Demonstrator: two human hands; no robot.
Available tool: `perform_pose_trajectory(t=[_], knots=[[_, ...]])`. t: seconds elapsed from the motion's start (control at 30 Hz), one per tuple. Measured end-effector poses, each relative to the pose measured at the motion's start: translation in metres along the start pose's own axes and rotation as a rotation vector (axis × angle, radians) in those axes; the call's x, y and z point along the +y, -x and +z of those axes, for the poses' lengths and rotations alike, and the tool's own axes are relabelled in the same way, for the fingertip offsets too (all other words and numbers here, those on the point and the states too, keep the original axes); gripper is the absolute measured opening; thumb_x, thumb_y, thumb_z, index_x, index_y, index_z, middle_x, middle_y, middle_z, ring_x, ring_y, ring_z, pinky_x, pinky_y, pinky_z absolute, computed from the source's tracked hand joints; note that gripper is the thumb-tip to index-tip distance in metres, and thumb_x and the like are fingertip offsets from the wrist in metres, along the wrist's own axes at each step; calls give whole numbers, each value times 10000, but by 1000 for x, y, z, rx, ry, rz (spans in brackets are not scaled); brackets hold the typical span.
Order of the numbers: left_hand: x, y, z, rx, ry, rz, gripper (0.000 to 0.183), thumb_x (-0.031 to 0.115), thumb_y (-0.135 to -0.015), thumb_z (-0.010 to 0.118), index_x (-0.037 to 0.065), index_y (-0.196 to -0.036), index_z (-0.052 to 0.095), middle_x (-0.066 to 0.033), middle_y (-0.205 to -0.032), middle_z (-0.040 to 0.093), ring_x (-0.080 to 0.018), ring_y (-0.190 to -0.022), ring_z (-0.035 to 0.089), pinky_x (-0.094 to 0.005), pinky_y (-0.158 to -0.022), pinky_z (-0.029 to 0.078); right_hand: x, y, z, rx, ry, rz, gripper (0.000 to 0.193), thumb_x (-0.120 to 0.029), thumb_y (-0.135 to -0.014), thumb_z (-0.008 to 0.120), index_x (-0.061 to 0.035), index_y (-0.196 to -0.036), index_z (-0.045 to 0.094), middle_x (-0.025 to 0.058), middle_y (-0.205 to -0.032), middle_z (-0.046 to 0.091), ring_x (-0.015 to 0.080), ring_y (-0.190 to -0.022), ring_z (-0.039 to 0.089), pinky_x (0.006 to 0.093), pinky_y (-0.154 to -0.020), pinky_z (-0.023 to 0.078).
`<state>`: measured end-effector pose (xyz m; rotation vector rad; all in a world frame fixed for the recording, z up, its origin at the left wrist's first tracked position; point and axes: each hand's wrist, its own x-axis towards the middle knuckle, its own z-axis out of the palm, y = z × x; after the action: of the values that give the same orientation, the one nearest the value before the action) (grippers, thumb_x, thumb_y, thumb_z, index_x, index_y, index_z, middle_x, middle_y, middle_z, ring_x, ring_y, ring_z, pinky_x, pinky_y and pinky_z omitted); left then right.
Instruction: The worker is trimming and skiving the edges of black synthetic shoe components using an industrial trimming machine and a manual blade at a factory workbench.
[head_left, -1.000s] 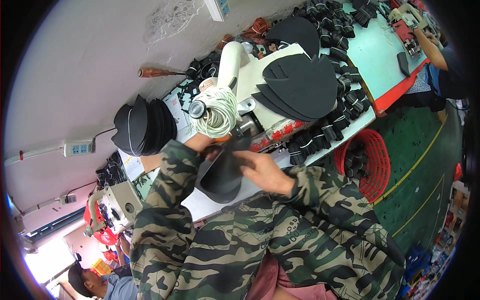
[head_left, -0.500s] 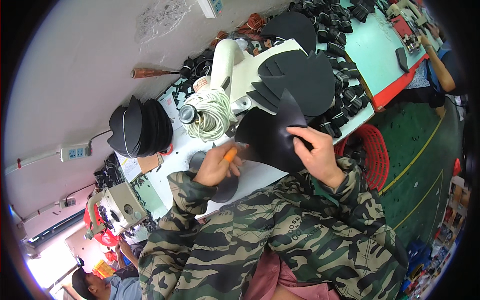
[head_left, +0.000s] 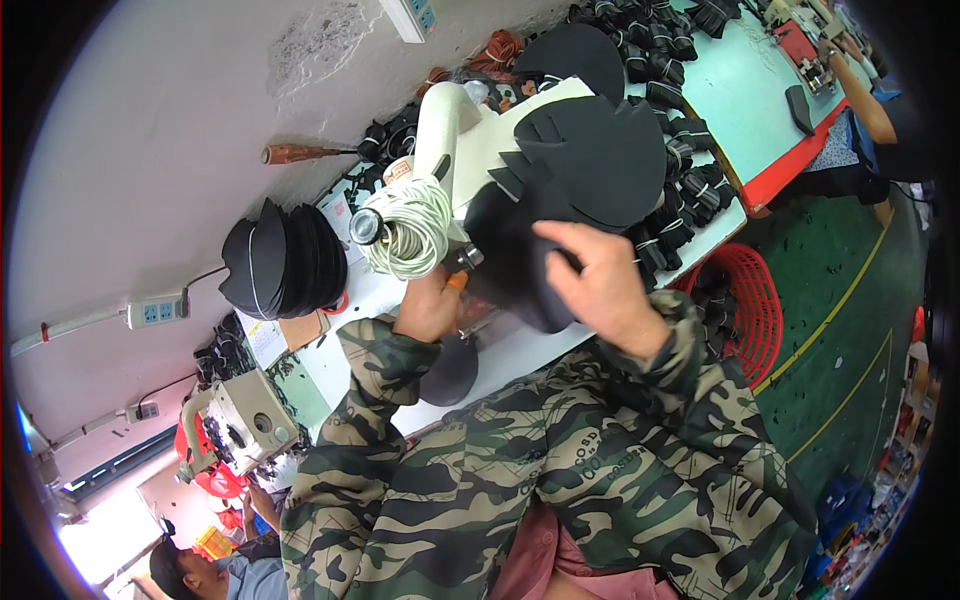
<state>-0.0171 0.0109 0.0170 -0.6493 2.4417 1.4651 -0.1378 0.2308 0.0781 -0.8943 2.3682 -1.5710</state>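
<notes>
A black curved sheet piece point(head_left: 515, 285) lies at the front of a white sewing machine point(head_left: 440, 125), blurred by motion. My right hand point(head_left: 610, 290) is closed on its right side, with index finger and thumb on top and the other fingers hidden. My left hand point(head_left: 428, 305) is at the piece's left edge, beside the metal part of the machine head point(head_left: 465, 258). An orange cover point(head_left: 457, 281) shows on one of its fingers; the fingertips are hidden or smeared. Below this hand, another dark piece point(head_left: 450, 372) rests on the white tabletop point(head_left: 500, 365).
Black cut sheets point(head_left: 610, 165) are spread on the machine bed. A tied black stack point(head_left: 285, 260) stands left of the coiled pale cord point(head_left: 410, 225). Tied black bundles point(head_left: 690, 195) line the right, above a red basket point(head_left: 750, 310). Other people work at far right and lower left.
The black sheet piece and my right hand have moved left and away from me. My left hand has shifted slightly up toward the machine head.
</notes>
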Motion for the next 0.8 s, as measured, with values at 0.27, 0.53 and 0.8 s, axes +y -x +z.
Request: perform_pose_trajectory(t=[0.27, 0.53, 0.8], knots=[[-96, 39, -37, 118, -878, 18, 398, 208, -851, 633, 84, -1220, 549, -189, -875, 663, -380, -691, 657, -437, -632, 540, -34, -38, -90, 403, 297, -290, 392, 133, -747, 508, -28, -1061, 679, 132, -1009, 678, 263, -806, 668, 307, -710, 524], [-122, 49, -23, -53, -986, -18, 497, 312, -701, 799, 134, -1099, 561, -119, -1011, 565, -342, -765, 649, -481, -675, 520, 20, 11, -12, -214, 247, -299, 200, -90, -777, 668, -69, -976, 676, 105, -1032, 672, 292, -898, 656, 372, -765, 549], [7, 55, -37, -868, -221, 161, 192, 147, -836, 657, 15, -970, 616, -168, -837, 669, -361, -837, 650, -425, -735, 495, 46, 46, 5, -811, -77, -284, 289, -110, -778, 634, -71, -1058, 690, 204, -1293, 555, 348, -1153, 562, 393, -957, 462]])
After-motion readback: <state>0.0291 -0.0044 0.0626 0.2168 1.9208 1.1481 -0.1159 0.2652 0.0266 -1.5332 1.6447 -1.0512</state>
